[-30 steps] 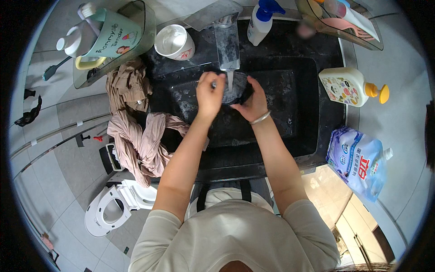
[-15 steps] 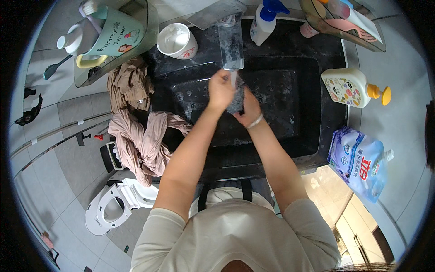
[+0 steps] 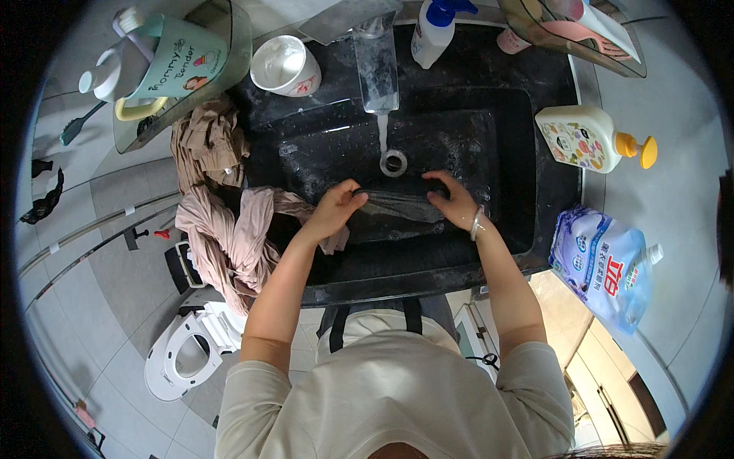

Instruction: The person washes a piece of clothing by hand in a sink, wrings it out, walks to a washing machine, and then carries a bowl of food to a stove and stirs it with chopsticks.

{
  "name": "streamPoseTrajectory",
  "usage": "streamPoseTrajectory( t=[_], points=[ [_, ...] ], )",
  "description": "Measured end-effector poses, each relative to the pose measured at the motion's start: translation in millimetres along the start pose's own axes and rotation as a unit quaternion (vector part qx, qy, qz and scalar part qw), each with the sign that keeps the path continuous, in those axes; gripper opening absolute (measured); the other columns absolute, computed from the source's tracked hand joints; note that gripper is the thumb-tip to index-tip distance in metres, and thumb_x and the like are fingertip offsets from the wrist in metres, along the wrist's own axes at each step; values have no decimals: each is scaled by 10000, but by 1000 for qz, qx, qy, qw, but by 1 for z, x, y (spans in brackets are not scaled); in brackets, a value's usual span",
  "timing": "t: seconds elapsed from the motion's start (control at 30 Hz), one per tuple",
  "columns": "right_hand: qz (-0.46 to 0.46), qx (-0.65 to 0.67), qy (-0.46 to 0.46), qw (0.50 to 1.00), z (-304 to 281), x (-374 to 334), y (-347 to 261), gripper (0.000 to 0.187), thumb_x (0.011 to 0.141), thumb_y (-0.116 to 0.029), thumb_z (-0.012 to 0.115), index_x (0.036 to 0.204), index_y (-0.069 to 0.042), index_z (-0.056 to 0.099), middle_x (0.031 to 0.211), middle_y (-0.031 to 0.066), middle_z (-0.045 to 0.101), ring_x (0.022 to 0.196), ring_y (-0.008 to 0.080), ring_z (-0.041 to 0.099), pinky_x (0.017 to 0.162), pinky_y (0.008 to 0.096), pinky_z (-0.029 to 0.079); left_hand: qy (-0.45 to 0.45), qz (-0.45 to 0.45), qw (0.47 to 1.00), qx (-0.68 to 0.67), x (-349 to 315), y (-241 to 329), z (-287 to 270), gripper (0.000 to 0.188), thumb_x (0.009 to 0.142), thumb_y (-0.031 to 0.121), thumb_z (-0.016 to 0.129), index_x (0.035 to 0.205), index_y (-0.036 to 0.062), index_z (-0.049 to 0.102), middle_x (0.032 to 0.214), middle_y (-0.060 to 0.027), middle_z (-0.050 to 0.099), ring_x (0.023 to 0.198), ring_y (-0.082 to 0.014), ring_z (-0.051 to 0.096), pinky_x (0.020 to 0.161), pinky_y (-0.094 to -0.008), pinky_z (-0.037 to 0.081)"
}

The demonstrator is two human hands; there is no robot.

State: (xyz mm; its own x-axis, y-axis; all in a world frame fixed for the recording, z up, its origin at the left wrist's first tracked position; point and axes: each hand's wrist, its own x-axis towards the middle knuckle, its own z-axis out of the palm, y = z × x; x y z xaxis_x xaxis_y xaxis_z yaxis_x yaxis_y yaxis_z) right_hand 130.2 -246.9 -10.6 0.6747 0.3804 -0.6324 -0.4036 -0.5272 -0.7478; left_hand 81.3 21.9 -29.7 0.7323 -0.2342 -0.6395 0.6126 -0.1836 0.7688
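Observation:
A thin, sheer dark grey piece of fabric (image 3: 401, 205) is stretched sideways between my two hands, low over the black sink basin (image 3: 514, 183). My left hand (image 3: 335, 213) pinches its left end between thumb and fingers. At the other end my right hand (image 3: 459, 206), with a pale bracelet at the wrist, grips the dark edge. Beyond the fabric, a stream of water (image 3: 383, 134) runs from the clear, flat faucet (image 3: 377, 76) toward the round drain (image 3: 394, 162). What kind of garment the fabric is I cannot tell.
Pink cloth (image 3: 233, 229) and brown cloth (image 3: 208, 145) lie over the sink's left side. A white tub (image 3: 287, 69) and a blue-topped pump bottle (image 3: 433, 37) stand behind. On the right are a yellow-pump bottle (image 3: 581, 139) and a blue-purple refill pouch (image 3: 600, 268).
Both hands have come away from the faucet toward me and spread apart, stretching the fabric between them. The water stream and drain now show.

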Motion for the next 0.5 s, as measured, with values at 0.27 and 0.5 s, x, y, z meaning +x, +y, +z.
streamPoseTrajectory(
  t=[0.27, 0.5],
  points=[
    [-202, -212, 12, 956, 49, 0, 1, 482, 730, -136, 635, 1197, -118, 519, 1331, 126, 404, 1273, 328, 310, 1069, 419, 233, -16, -39, 987, -152, -13, 12, 30, 212, 876, 183, 581, 1003, 19, 538, 873, 3, 513, 777, -78, 487, 691, -204, 403],
    [-76, -84, -133, 985, 17, -10, -24, 285, 742, -197, 654, 922, 12, 581, 909, 134, 599, 856, 226, 575, 823, 308, 422, -176, -154, 968, 90, -28, 36, -3, 273, 808, 239, 659, 921, 4, 578, 968, -81, 560, 853, -96, 534, 709, -244, 458]
  ],
)
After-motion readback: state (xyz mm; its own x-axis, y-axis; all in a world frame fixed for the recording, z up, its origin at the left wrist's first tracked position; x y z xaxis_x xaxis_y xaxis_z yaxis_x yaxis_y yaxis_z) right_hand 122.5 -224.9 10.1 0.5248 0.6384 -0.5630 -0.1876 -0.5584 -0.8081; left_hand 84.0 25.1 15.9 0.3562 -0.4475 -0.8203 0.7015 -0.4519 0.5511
